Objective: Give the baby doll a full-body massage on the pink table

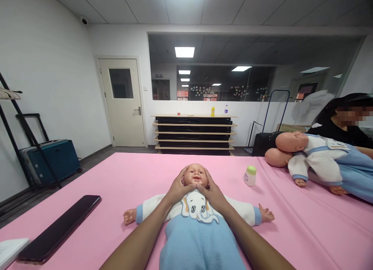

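A baby doll [199, 239] lies on its back in a white and blue outfit with an elephant on the chest, its arms spread out to both sides. My left hand [177, 188] cups one side of the doll's head, with the thumb under the chin. On the other side my right hand [215, 192] does the same, and the two thumbs come close together below the mouth. Between my hands the doll's face stays visible; the back of its head is hidden.
A pink sheet [122, 246] covers the table. A green-lidded jar [250, 176] stands to the right, and a black phone [61, 229] lies at left. Two more dolls [323, 157] are stacked at far right beside a seated person [344, 122]. Shelves [195, 134] stand behind.
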A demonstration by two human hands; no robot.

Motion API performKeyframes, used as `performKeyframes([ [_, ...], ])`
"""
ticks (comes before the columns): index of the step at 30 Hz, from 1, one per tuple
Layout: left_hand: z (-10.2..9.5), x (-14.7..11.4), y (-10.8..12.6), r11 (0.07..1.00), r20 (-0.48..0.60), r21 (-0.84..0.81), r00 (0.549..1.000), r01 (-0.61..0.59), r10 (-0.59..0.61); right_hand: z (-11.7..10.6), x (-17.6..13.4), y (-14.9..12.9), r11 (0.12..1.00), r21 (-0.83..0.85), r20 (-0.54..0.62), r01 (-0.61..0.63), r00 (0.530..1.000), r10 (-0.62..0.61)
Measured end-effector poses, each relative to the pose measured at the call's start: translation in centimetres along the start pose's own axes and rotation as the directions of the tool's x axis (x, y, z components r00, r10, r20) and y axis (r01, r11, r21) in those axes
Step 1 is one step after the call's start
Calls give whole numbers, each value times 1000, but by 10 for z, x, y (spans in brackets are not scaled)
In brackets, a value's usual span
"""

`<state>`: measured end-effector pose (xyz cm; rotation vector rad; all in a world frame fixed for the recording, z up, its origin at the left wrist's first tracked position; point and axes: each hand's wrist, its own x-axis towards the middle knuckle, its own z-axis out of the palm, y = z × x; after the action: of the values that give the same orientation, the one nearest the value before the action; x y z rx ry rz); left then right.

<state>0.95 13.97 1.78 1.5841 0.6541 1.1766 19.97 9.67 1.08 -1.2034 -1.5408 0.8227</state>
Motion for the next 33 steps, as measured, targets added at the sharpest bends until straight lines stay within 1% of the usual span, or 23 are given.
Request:
performKeyframes([
  [2, 1, 0, 0, 1000, -2, -5, 1000, 1, -1, 1, 1, 2, 1000, 14, 9, 13, 1000, -13],
  [6, -3, 2, 2, 996, 34, -85, 999, 23, -21, -1, 1, 5, 998, 56, 29, 24, 999, -25],
  [8, -4, 3, 4, 993, 46, -116, 999, 28, -23, -3, 1, 4, 998, 50, 29, 25, 999, -26],
  [14, 0, 1, 8, 999, 13, -39, 1000, 19, -19, -1, -1, -3, 999, -31, -10, -9, 1000, 9],
  [19, -2, 3, 6, 996, 22, -92, 1000, 19, -17, -1, -1, 0, 1000, 5, 17, 5, 1000, -6],
  [22, -5, 4, 4, 994, 33, -110, 999, 28, -25, -3, -1, 1, 999, -19, -3, 27, 1000, -28],
  [25, -4, 3, 4, 998, 31, -56, 999, 31, -29, -2, -1, 0, 999, -41, -22, 16, 1000, -17],
  [28, -1, 1, 4, 1000, 19, -6, 999, 27, -27, -1, 0, -2, 1000, -23, -12, 4, 1000, -4],
  [30, -1, 1, 3, 1000, 13, -14, 1000, 22, -22, 0, 0, -2, 1000, -9, -6, 6, 1000, -6],
  [33, -3, 4, 2, 997, 19, -68, 999, 31, -30, -1, -1, -2, 1000, -3, 4, 5, 1000, -5],
])
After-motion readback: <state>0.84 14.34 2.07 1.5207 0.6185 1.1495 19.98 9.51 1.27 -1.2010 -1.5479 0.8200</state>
